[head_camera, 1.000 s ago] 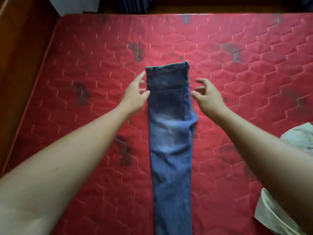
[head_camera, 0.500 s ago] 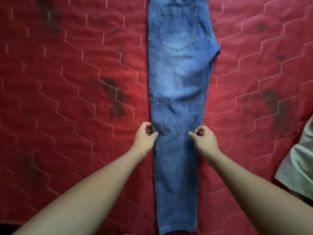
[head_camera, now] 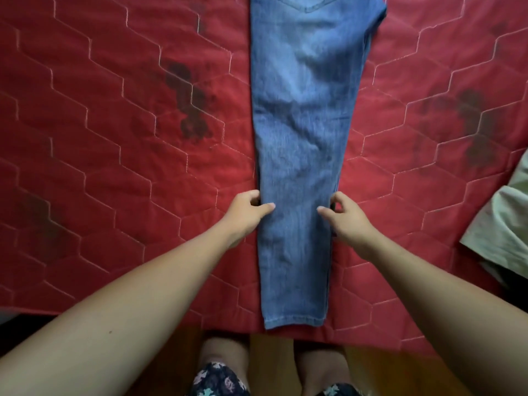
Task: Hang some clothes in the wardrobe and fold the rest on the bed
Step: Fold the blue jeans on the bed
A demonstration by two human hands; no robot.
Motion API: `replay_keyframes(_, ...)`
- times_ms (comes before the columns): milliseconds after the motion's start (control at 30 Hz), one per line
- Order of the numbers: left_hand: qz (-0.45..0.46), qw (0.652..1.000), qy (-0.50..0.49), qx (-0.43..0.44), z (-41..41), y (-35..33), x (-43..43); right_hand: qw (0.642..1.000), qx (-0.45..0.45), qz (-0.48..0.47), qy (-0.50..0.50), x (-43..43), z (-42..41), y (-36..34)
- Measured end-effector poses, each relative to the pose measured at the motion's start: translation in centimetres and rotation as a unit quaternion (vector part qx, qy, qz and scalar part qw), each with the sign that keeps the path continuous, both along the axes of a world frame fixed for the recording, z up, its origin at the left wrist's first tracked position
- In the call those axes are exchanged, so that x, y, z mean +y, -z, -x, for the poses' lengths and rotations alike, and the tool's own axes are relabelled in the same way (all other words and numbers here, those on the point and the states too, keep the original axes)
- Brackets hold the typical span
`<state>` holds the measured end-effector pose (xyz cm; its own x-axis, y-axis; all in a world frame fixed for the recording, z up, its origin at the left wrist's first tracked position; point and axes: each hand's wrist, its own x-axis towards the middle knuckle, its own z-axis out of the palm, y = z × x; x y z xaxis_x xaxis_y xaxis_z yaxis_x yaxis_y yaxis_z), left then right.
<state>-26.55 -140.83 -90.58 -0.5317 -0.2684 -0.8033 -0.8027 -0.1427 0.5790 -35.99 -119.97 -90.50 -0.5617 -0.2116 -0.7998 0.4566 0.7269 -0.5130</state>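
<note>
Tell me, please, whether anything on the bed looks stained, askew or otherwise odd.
Dark blotches mark the red mattress on both sides of the jeans, looking like stains; the jeans themselves lie straight.

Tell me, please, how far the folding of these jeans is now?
Done: the jeans lie flat on the bed, folded lengthwise, leg on leg. In hand: the left hand and the right hand pinch their side edges at mid-leg. Left: the crosswise folds, and the pale garment at the right edge looks unfolded.
</note>
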Motion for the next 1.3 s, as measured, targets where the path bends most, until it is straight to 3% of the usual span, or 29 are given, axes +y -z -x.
replay_keyframes(67,-0.052,0.999,-0.008,-0.012,-1.5,0.2,0.7,0.999,-0.02,-0.01,-0.042,0.9,-1.6,0.0)
replay_keyframes(167,-0.045,0.999,0.005,-0.028,-4.2,0.4,1.8,0.995,-0.1,0.0,0.029,2.6,-4.1,-0.4)
replay_keyframes(267,-0.015,1.0,-0.011,-0.008,-5.8,0.3,2.5,0.994,-0.088,-0.004,0.072,3.8,-5.7,-0.6)
replay_keyframes(400,-0.085,0.996,-0.034,-0.019,-6.7,-0.4,2.8,0.986,-0.138,0.034,0.091,5.0,-7.0,-1.1)
replay_keyframes(500,-0.122,0.991,0.032,-0.045,-8.5,-1.0,3.2,0.979,-0.187,0.046,0.067,5.5,-8.7,-1.9)
replay_keyframes(633,-0.079,0.993,0.07,-0.053,-11.2,-1.6,4.1,0.989,-0.124,0.04,0.069,5.7,-11.1,-2.9)
replay_keyframes(733,-0.046,0.999,0.007,-0.012,-11.3,-2.5,4.0,0.987,-0.086,0.072,0.113,5.2,-10.6,-4.5)
replay_keyframes(833,-0.072,0.995,-0.058,0.03,-10.1,-4.0,2.8,0.967,-0.13,0.132,0.177,4.4,-8.3,-6.8)
replay_keyframes(900,-0.053,0.996,-0.036,0.064,-8.6,-5.6,1.1,0.94,-0.206,0.179,0.205,3.7,-5.9,-8.7)
replay_keyframes(967,0.046,0.988,0.046,0.14,-6.4,-7.2,-0.9,0.92,-0.247,0.236,0.194,3.0,-3.0,-10.4)
replay_keyframes(1033,0.162,0.955,0.125,0.216,-3.1,-8.8,-3.0,0.935,-0.184,0.274,0.129,2.0,0.3,-11.7)
replay_keyframes(1133,0.252,0.913,0.144,0.286,4.1,-9.1,-6.7,0.962,0.052,0.266,0.028,-1.1,7.1,-12.1)
replay_keyframes(1200,0.165,0.946,0.065,0.271,9.8,-8.2,-8.8,0.954,0.131,0.268,0.006,-3.8,12.1,-10.4)
replay_keyframes(1300,-0.034,0.983,-0.053,0.175,15.3,-5.4,-9.5,0.953,0.008,0.301,0.043,-7.6,17.0,-7.1)
